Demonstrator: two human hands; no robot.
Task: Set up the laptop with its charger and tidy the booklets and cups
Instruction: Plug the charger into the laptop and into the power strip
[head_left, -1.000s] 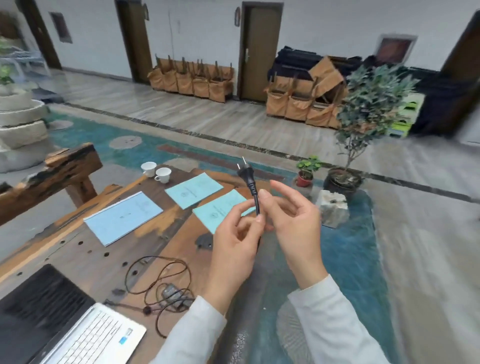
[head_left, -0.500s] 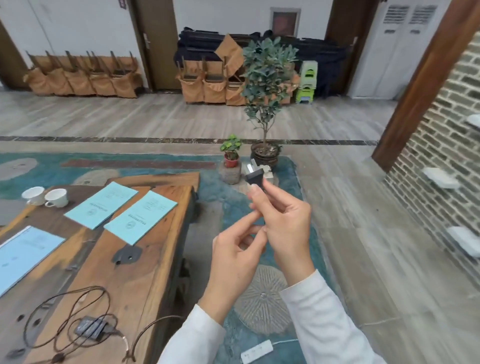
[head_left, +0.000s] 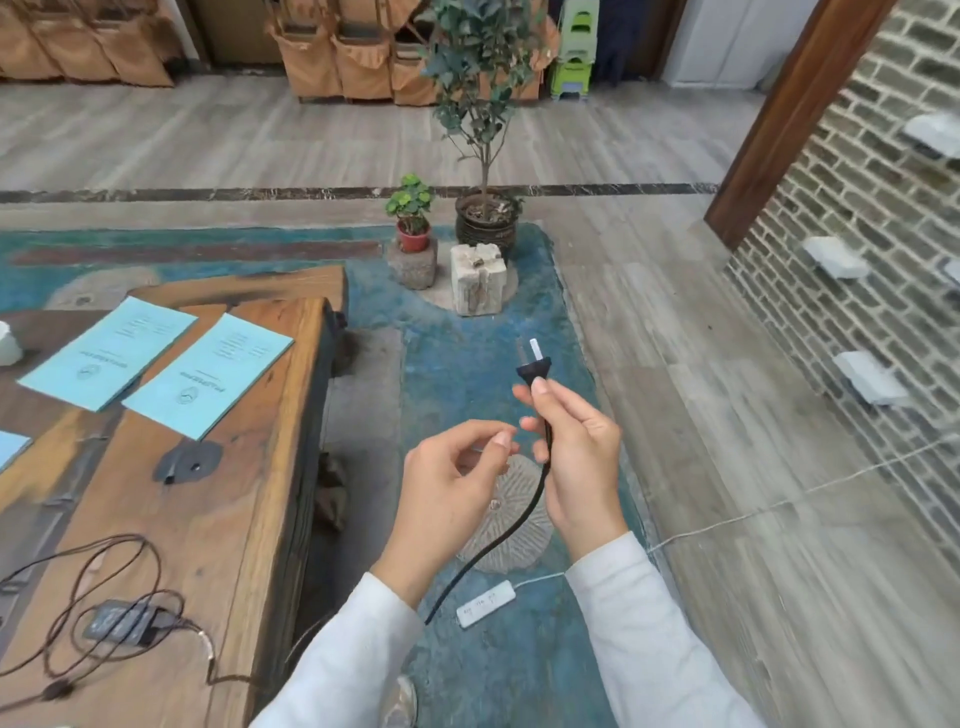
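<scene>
Off the edge of the surface (head_left: 249, 467), right grip (head_left: 576, 447) is clamped on the plug (head_left: 534, 366) just below its head, prongs up. Left grip (head_left: 452, 483) curls loosely beside the cord (head_left: 542, 475); can't tell if it pinches anything. I'd flip the prongs down, line them up with the power strip (head_left: 485, 604) on the floor, and push straight in.

Booklets (head_left: 208, 374) on table (head_left: 249, 519) at left, charger brick (head_left: 122, 621) nearer on it, power strip (head_left: 485, 603) on floor right of table
</scene>
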